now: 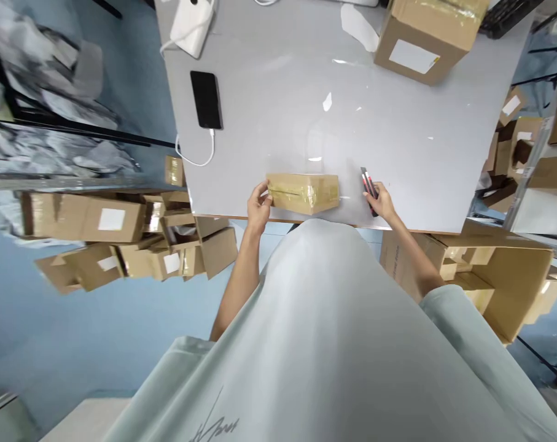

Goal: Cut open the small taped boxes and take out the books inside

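Note:
A small cardboard box [301,191] with shiny tape over its top lies at the front edge of the table. My left hand [258,207] grips its left end, thumb and fingers bent around the corner. To the right of the box, my right hand [382,201] has its fingers closed on a black and red box cutter [369,190]. The cutter points away from me, close above or on the tabletop; whether its blade is out I cannot make out. A gap of bare table separates cutter and box.
A larger carton [425,43] stands at the back right beside a keyboard [508,15]. On the left lie a phone [207,100] with a white cable and a white device [191,27]. Paper scraps [327,102] dot the grey table [269,80]. Cartons [513,270] flank the table below.

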The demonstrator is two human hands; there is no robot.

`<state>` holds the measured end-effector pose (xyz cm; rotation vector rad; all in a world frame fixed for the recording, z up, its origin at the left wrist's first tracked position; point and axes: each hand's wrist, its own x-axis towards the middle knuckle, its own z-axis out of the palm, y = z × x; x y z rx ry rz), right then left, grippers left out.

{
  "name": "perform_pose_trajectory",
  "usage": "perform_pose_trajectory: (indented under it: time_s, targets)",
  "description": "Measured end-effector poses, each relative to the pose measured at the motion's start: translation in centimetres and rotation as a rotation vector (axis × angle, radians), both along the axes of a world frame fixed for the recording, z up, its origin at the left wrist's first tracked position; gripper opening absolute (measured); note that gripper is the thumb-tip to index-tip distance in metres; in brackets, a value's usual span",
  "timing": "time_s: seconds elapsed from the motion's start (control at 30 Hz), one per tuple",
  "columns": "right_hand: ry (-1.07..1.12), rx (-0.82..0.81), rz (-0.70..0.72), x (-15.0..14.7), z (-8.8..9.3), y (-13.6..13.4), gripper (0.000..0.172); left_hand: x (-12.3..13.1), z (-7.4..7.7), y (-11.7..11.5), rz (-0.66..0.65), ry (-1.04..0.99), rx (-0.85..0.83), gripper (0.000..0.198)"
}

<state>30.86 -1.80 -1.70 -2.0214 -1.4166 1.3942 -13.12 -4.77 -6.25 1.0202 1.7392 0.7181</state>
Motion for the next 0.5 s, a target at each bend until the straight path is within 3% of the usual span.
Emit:
perform_pose_trajectory:
  time_s: [0.1,0.23,0.33,0.5]
  targets:
    - [0.343,-0.023,-0.125,-6.0,-1.7,-0.5,0.063,-1.1,0.2,0.6,-0.034,0.066,-0.02,0.07]
    - [0.404,-0.005,-0.167,-10.7,-0.3,-0.6,0.073,-1.2,-0.1,1.9,-0.048,0.108,-0.013,0.053]
    - [0.339,0.102,-0.201,-10.5,2.2,-0.6,0.07,0.6,-1.0,2.9,-0.108,0.068,-0.056,0.056]
    - [0.136,0.256,-0.199,-7.2,6.6,-0.4,0.051,7.7,-2.9,4.2,-0.258,-0.128,-0.149,0.067]
